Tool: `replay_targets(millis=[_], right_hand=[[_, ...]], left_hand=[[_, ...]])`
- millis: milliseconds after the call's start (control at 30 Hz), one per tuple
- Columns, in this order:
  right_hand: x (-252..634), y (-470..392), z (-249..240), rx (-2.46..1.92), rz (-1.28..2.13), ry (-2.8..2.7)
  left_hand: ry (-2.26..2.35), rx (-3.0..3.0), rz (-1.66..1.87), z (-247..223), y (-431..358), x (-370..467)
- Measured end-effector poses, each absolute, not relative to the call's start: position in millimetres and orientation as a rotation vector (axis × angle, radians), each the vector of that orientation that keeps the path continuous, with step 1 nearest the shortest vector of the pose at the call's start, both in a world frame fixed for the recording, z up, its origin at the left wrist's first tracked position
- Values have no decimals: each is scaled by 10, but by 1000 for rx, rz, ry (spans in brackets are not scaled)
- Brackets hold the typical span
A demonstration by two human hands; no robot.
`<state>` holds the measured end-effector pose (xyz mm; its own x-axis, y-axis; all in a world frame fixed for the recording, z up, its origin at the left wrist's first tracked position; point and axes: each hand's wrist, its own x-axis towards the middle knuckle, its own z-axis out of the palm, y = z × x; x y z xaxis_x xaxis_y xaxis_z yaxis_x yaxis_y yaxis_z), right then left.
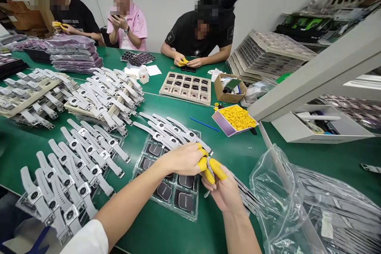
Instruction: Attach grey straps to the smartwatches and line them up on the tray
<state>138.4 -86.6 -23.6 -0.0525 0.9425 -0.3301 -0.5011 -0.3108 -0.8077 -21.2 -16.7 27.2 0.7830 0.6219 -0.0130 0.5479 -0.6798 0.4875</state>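
**Two hands pinched a small watch part over a tray**

Nearest of all, on the left, rows of grey watches (59,182) lay flat on the green table (238,154). On the near right sat a clear plastic bag (300,202) full of grey straps.

In the middle, the left hand (181,159) and the right hand (223,190) met above a clear tray (171,184) of dark watch faces. Both hands wore yellow finger covers (214,170) on their tips. The fingers of both hands were curled in tight, and together they pinched a small grey watch strap (210,165). The strap was mostly hidden between the fingertips, just over the tray's right edge.

A little farther off, more grey watches lay across the far end of the tray. To the right of them lay a thin blue stick (204,124) and a small box of yellow finger covers (235,119).

Farther still stood a tan tray (186,87) of dark watch faces and a small brown box (229,88).

At the far side, three other people sat at the table.
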Motion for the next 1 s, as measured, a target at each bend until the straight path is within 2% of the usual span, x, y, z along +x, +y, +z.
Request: replay_targets(millis=[233,333,467,567,667,733,800,900,1000], right_hand=[[1346,-897,-143,-1056,1519,-667],[1365,-928,-192,-1071,1577,-761],[1451,-979,-381,-1134,1706,-848],[1521,-971,-476,-1252,1753,-839],[1520,-927,-405,-1303,1673,-829],[1466,-897,-302,-1261,1551,-807],[1388,-876,-223,-1208,1472,-779],[1292,-870,-208,-1174,1460,-742],[1274,-889,-251,-1164,1487,-729]], left_hand=[[806,1988,574,162,-92,-300],[787,1802,811,78,-100,-217],[758,1193,1049,53,-66,-124],[839,888,1261,122,39,-245],[990,837,1445,175,129,-407],[1032,927,1320,158,128,-419],[1009,1155,1047,108,65,-345],[941,1693,737,45,-80,-201],[849,2066,587,44,-159,-160]])
